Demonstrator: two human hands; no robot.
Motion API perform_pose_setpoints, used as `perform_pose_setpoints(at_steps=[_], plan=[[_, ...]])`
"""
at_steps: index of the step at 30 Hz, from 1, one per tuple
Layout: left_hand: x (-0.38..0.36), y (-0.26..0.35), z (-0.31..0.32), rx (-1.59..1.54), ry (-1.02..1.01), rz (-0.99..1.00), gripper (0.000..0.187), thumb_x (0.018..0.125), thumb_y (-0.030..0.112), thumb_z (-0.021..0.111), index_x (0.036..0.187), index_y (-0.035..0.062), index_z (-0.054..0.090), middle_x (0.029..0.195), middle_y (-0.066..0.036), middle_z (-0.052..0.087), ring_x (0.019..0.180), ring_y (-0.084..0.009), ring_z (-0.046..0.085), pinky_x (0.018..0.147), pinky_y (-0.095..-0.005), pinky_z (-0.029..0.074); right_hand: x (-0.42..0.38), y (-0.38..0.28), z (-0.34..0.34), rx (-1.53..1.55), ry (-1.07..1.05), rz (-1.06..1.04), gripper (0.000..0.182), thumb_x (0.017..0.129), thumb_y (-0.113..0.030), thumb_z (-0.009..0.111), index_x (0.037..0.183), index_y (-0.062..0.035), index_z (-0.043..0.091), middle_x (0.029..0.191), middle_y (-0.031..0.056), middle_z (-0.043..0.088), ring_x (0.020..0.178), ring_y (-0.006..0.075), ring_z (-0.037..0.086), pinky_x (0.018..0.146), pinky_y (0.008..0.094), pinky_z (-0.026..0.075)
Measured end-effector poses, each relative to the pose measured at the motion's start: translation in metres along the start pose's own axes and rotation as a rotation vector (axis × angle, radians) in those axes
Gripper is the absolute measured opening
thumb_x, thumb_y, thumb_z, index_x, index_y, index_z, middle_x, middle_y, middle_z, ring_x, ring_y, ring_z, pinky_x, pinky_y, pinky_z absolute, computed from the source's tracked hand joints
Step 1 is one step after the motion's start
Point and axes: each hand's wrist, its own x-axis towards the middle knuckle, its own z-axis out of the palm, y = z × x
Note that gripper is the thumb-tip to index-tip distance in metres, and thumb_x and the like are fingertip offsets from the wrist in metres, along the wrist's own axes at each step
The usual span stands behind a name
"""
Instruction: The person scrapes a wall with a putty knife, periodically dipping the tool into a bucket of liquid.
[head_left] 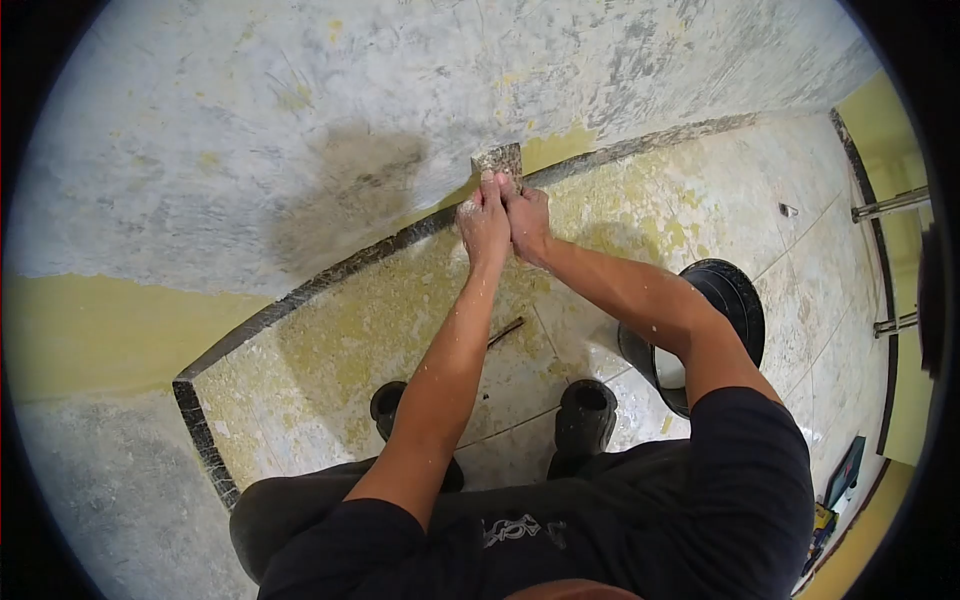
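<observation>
Both hands are pressing a small sanding block [498, 158] against the grey wall [250, 130], just above the dark skirting strip [330, 270]. The left hand [484, 225] and the right hand [527, 218] are touching each other, fingers curled shut around the block's lower end, so only its top is showing above the fingertips. What the block is made of is hard to make out. A black bucket [735, 300] is standing on the tiled floor [640, 200] beside the right forearm, partly hidden by it, and a thin rod [506, 332] is lying behind the left forearm.
</observation>
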Motion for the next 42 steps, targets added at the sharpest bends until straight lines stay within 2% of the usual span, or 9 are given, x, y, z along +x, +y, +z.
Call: perform_pose_setpoints(at_steps=[5, 8, 13, 15, 22, 27, 37, 40, 42], plan=[[0.006, 0.028, -0.001, 0.043, 0.065, 0.032, 0.060, 0.093, 0.051, 0.052, 0.087, -0.0066, 0.068, 0.072, -0.017, 0.066, 0.071, -0.0233, 0.060, 0.070, -0.0374, 0.046, -0.008, -0.011, 0.009, 0.088, 0.009, 0.089, 0.039, 0.093, -0.035, 0.061, 0.080, 0.0012, 0.066, 0.069, 0.0064, 0.062, 0.058, 0.0118, 0.051, 0.049, 0.0301, 0.042], [0.014, 0.035, -0.001, 0.106, 0.068, 0.085, 0.061, 0.093, 0.052, 0.052, 0.085, -0.0069, 0.068, 0.069, -0.017, 0.065, 0.067, -0.0225, 0.060, 0.068, -0.0362, 0.046, -0.006, -0.028, 0.021, 0.160, 0.011, 0.056, 0.039, 0.093, -0.035, 0.060, 0.080, 0.0005, 0.066, 0.069, 0.0055, 0.062, 0.059, 0.0111, 0.051, 0.052, 0.0296, 0.043], [0.015, 0.040, -0.003, 0.124, 0.060, 0.104, 0.062, 0.093, 0.052, 0.052, 0.085, -0.0068, 0.069, 0.071, -0.017, 0.067, 0.066, -0.0222, 0.061, 0.068, -0.0357, 0.047, -0.008, -0.031, 0.021, 0.176, -0.006, -0.004, 0.039, 0.093, -0.036, 0.060, 0.081, 0.0005, 0.066, 0.070, 0.0057, 0.062, 0.060, 0.0113, 0.051, 0.052, 0.0297, 0.043], [0.011, 0.033, -0.002, 0.090, 0.072, 0.099, 0.062, 0.093, 0.052, 0.052, 0.085, -0.0069, 0.069, 0.072, -0.017, 0.068, 0.067, -0.0221, 0.061, 0.069, -0.0360, 0.047, -0.012, -0.024, 0.021, 0.136, 0.056, 0.127, 0.040, 0.093, -0.037, 0.060, 0.082, 0.0010, 0.067, 0.071, 0.0056, 0.062, 0.060, 0.0119, 0.052, 0.053, 0.0301, 0.044], [0.018, 0.040, 0.003, 0.098, 0.065, 0.074, 0.062, 0.093, 0.052, 0.052, 0.083, -0.0065, 0.069, 0.073, -0.017, 0.068, 0.069, -0.0257, 0.062, 0.070, -0.0379, 0.047, -0.009, -0.034, 0.017, 0.108, 0.020, 0.012, 0.044, 0.091, -0.040, 0.062, 0.082, 0.0027, 0.066, 0.071, 0.0050, 0.062, 0.062, 0.0122, 0.050, 0.057, 0.0305, 0.044], [0.016, 0.040, 0.002, 0.129, 0.060, 0.068, 0.060, 0.093, 0.051, 0.052, 0.082, -0.0057, 0.069, 0.072, -0.017, 0.068, 0.068, -0.0261, 0.062, 0.070, -0.0374, 0.047, -0.006, -0.028, 0.023, 0.221, 0.067, 0.098, 0.038, 0.092, -0.034, 0.063, 0.082, 0.0026, 0.067, 0.073, 0.0045, 0.062, 0.064, 0.0117, 0.050, 0.058, 0.0297, 0.044], [0.019, 0.044, 0.000, 0.162, 0.070, 0.123, 0.061, 0.092, 0.053, 0.053, 0.083, -0.0059, 0.068, 0.072, -0.021, 0.066, 0.063, -0.0301, 0.058, 0.067, -0.0411, 0.045, -0.009, -0.038, 0.024, 0.166, 0.051, 0.037, 0.039, 0.092, -0.034, 0.062, 0.084, 0.0039, 0.067, 0.075, 0.0066, 0.064, 0.065, 0.0122, 0.051, 0.059, 0.0310, 0.044], [0.017, 0.035, -0.004, 0.224, 0.074, 0.121, 0.062, 0.092, 0.053, 0.051, 0.083, -0.0063, 0.067, 0.069, -0.023, 0.064, 0.062, -0.0317, 0.057, 0.067, -0.0421, 0.044, -0.015, -0.031, 0.023, -0.120, 0.079, -0.110, 0.042, 0.091, -0.036, 0.063, 0.081, 0.0050, 0.065, 0.075, 0.0097, 0.065, 0.065, 0.0141, 0.052, 0.060, 0.0327, 0.046], [0.019, 0.023, -0.002, 0.197, 0.141, 0.136, 0.064, 0.092, 0.054, 0.051, 0.082, -0.0067, 0.068, 0.066, -0.023, 0.062, 0.062, -0.0323, 0.057, 0.067, -0.0428, 0.044, -0.019, -0.027, 0.026, -0.016, 0.094, 0.086, 0.045, 0.090, -0.037, 0.063, 0.078, 0.0056, 0.064, 0.074, 0.0119, 0.064, 0.064, 0.0159, 0.054, 0.059, 0.0346, 0.047]])
